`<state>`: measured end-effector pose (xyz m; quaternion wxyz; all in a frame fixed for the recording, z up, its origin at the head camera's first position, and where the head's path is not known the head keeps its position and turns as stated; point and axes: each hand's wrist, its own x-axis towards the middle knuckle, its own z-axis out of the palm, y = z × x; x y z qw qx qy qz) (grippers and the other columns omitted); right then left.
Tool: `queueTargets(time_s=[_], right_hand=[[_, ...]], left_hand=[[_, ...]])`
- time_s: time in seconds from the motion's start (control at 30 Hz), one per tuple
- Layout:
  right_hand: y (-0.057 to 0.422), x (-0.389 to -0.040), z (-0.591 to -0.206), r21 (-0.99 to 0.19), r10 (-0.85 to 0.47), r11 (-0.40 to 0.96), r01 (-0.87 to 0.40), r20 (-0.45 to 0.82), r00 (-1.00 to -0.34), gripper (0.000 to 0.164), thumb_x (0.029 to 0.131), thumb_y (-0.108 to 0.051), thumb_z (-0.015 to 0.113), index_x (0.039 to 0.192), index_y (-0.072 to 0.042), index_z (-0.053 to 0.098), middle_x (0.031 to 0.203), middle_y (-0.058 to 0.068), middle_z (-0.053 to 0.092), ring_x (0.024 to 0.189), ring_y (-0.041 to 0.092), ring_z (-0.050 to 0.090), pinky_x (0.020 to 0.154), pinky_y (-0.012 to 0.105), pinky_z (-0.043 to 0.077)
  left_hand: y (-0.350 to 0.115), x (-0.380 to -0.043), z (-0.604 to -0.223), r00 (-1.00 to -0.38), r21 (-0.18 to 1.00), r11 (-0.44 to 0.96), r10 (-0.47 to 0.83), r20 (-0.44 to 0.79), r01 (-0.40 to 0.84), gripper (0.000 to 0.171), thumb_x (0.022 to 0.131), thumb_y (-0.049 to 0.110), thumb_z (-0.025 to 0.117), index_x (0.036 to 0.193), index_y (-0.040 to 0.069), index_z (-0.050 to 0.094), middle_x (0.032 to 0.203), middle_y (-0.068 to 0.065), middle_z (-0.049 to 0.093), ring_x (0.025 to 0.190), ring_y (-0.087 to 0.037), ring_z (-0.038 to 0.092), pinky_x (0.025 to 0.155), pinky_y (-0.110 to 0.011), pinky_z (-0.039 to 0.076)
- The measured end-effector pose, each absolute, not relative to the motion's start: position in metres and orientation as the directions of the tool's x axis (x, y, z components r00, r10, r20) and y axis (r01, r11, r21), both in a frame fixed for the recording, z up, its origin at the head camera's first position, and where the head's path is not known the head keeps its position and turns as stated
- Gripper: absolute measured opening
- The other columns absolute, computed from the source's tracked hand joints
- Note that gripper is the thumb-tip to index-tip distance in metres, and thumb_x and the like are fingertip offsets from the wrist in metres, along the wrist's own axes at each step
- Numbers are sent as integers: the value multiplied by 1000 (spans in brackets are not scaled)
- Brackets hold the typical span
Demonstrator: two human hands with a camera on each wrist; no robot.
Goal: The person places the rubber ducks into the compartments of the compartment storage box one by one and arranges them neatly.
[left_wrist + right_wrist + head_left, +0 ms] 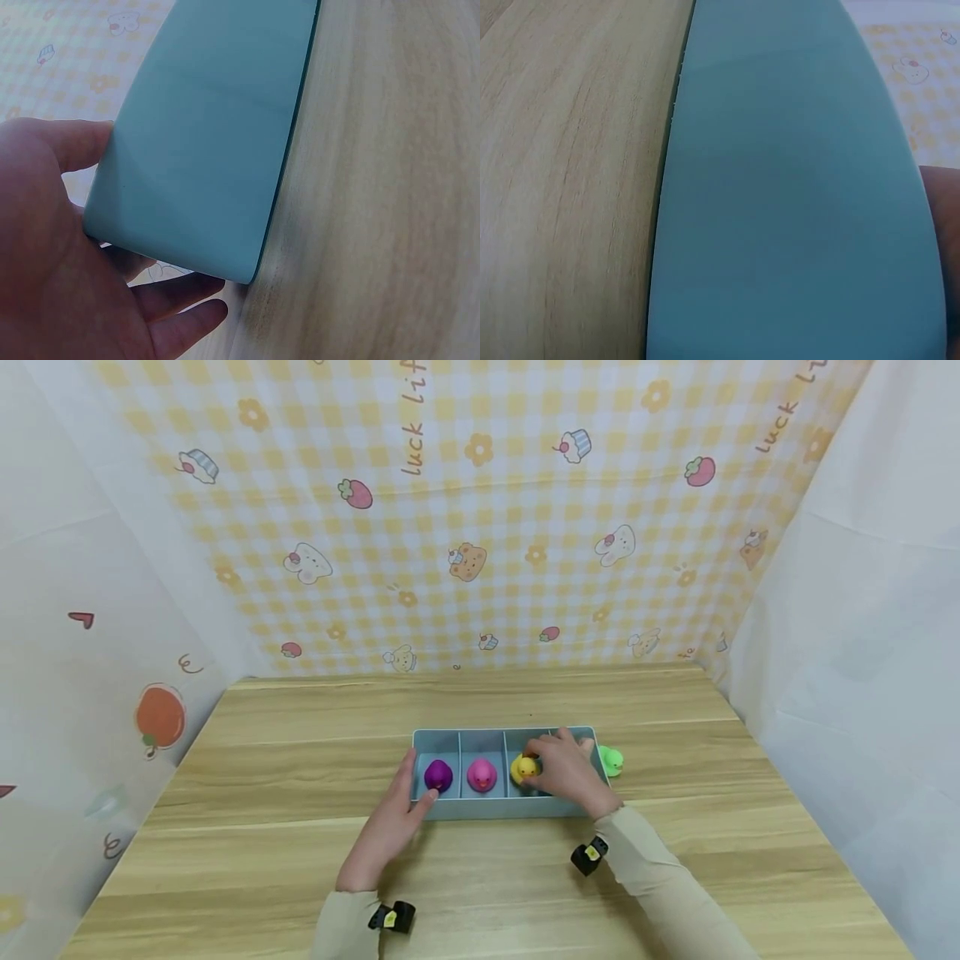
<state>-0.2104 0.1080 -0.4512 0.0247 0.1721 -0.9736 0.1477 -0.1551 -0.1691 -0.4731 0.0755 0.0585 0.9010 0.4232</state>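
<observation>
A blue-grey divided box [487,808] lies on the table with its compartments in a row. My left hand [392,822] holds its left end; in the left wrist view the thumb rests at the rim and the fingers lie along the end wall. A purple toy duck [438,776] sits in the leftmost compartment, a pink toy duck [482,774] in the one beside it. Over the third compartment my right hand [568,768] pinches a yellow toy duck [523,769]. That hand partly covers the rightmost compartment. Only the box's side wall [780,187] and a bit of hand show in the right wrist view.
Just outside the box's right end, a green toy duck [612,762] sits on the wooden table [300,760]. A checkered cloth [480,527] hangs behind the table, with white sheets [870,610] at both sides.
</observation>
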Motion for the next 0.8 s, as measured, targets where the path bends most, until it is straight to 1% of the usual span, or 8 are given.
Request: queueTargets(time_s=[0.3,0.53,0.8], right_hand=[[104,-213,-454,-261,-306,911,-319,92,-948,33,68,-34,86,94,-21,72,95,-3,69,85,19,42,70,41,21],[103,-212,-455,-264,-317,905,-333,103,-943,32,65,-32,87,90,-20,71,90,-4,68,80,19,40,68,39,21],[104,-212,-453,-248,-333,908,-338,61,-941,31,66,-32,87,89,-20,70,91,-3,65,83,20,39,69,39,22]], left_hand=[[-169,-155,-473,-981,774,632,168,-93,35,76,100,36,47,155,15,-2,161,-13,6,146,-35,12,116,-55,17],[-169,-155,-474,-982,766,640,175,-76,55,76,100,35,47,155,13,0,161,-14,8,146,-36,12,116,-54,18],[-169,-156,-474,-983,766,638,177,-54,73,74,101,32,46,155,12,0,161,-15,6,146,-37,12,116,-55,17]])
